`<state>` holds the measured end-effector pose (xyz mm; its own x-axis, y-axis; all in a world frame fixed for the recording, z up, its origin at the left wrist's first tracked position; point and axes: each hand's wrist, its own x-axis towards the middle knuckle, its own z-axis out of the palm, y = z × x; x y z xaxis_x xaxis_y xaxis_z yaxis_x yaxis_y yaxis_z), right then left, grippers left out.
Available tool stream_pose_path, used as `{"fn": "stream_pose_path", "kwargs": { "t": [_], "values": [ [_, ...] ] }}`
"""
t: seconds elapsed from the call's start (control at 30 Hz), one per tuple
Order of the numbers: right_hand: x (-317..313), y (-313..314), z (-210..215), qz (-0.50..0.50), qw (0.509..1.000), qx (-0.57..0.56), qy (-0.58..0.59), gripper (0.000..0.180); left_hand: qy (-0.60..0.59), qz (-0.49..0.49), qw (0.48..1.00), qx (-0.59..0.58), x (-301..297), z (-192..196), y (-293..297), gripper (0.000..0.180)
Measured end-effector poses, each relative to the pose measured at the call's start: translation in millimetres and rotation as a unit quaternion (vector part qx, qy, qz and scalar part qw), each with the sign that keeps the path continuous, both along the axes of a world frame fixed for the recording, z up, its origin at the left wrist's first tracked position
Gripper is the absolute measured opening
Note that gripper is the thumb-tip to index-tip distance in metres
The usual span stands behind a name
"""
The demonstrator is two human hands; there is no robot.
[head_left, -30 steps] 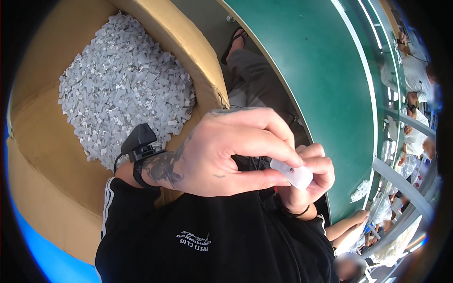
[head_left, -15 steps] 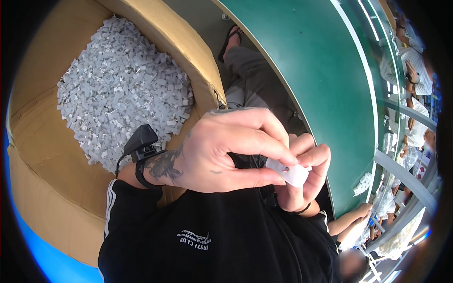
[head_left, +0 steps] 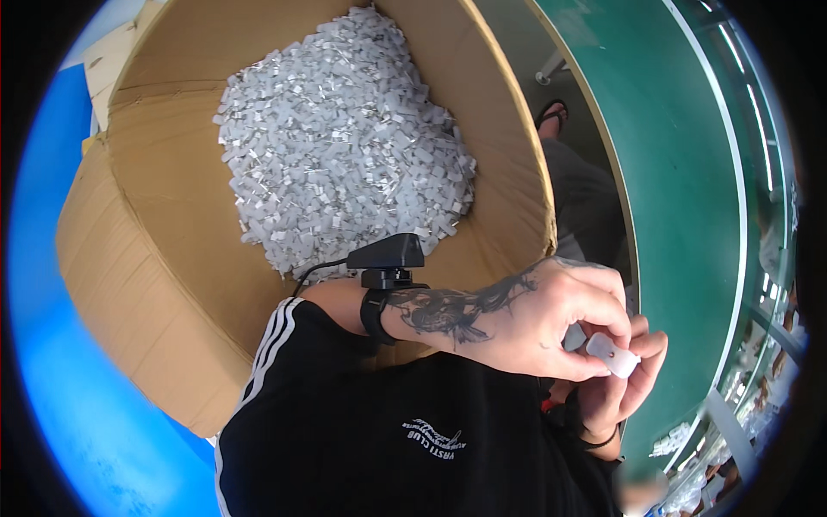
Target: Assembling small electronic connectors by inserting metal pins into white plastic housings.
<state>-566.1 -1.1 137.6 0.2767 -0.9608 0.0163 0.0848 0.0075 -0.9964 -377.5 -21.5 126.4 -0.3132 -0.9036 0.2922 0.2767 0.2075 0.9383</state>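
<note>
My left hand (head_left: 560, 319) comes in from the left, its thumb and fingertips closed on a small white plastic piece (head_left: 613, 355). This piece is short and rounded, with a small reddish-brown spot in its face. A pale piece (head_left: 574, 336) shows in the gap between the left thumb and fingers; its kind I cannot make out. Partly behind, my right hand (head_left: 633, 379) pinches the far end of the same white piece with curled fingers. On my left wrist sits a black strap with a black device (head_left: 388, 258) and a cable.
A large cardboard box (head_left: 164, 198) stands at my left, with a heap of small white plastic pieces (head_left: 345, 146) inside. To the right runs a green table (head_left: 663, 198) with a pale edge. A small white pile (head_left: 670, 439) lies near its lower end. Blue material (head_left: 60, 345) borders the box.
The view has swung left, so the box, table and both hands appear farther right. The white piece has turned a little between my fingers; both hands still grip it.
</note>
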Motion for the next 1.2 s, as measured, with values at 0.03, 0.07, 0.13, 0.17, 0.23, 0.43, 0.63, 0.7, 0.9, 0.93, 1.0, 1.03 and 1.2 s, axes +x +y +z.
{"fn": "stream_pose_path", "kwargs": {
  "t": [0.03,0.07,0.13,0.17,0.23,0.43,0.63,0.7,0.9,0.93,1.0,1.03,1.2],
  "values": [
    [-3.8,-2.6,0.6,0.026,0.999,-0.004,0.028,0.027,0.004,-0.008,1.0,-0.001,3.5,1.7,0.5,0.03],
    [-10.0,-8.2,1.4,0.051,0.997,-0.009,0.054,0.026,-0.007,-0.001,1.0,-0.001,13.0,2.2,0.0,0.03],
    [-28.9,-27.3,11.6,0.002,0.998,-0.001,0.06,0.021,-0.14,0.047,0.989,0.001,55.6,10.0,-13.1,0.029],
    [-44.2,-45.9,14.4,-0.035,0.995,-0.007,0.088,0.018,-0.222,0.092,0.97,0.032,86.1,5.0,-16.2,0.026],
    [-123.5,-93.3,-1.1,-0.102,0.986,-0.006,0.13,0.01,-0.26,0.215,0.933,0.13,153.5,-44.7,-35.4,0.017],
    [-402.3,-281.6,-55.3,-0.235,0.951,0.196,-0.035,0.024,-0.634,0.187,0.704,0.26,251.4,-216.5,-1.0,0.021],
    [-422.2,-286.2,-72.1,-0.38,0.909,0.168,0.043,0.036,-0.641,0.241,0.71,0.161,241.4,-259.5,24.4,0.014],
    [-392.2,-255.0,-70.1,-0.367,0.923,0.081,0.083,0.038,-0.662,0.256,0.686,0.159,238.4,-249.5,20.4,0.009],
    [-85.1,-96.0,7.2,-0.083,0.978,-0.097,0.164,0.037,-0.623,0.307,0.7,0.167,256.8,-234.2,32.9,0.016],
    [-55.6,-81.3,15.0,-0.02,0.982,-0.107,0.151,0.037,-0.61,0.306,0.715,0.152,257.5,-242.1,32.1,0.019],
    [-30.4,-67.1,15.6,-0.002,0.981,-0.143,0.133,0.037,-0.61,0.297,0.725,0.121,251.8,-252.2,29.0,0.018],
    [-31.3,-65.5,12.4,0.001,0.971,-0.175,0.162,0.037,-0.63,0.295,0.705,0.137,244.5,-252.7,24.6,0.017],
    [-30.0,-49.6,9.8,-0.054,0.971,-0.176,0.151,0.032,-0.693,0.287,0.631,0.197,244.6,-265.8,29.0,0.019]
  ]
}}
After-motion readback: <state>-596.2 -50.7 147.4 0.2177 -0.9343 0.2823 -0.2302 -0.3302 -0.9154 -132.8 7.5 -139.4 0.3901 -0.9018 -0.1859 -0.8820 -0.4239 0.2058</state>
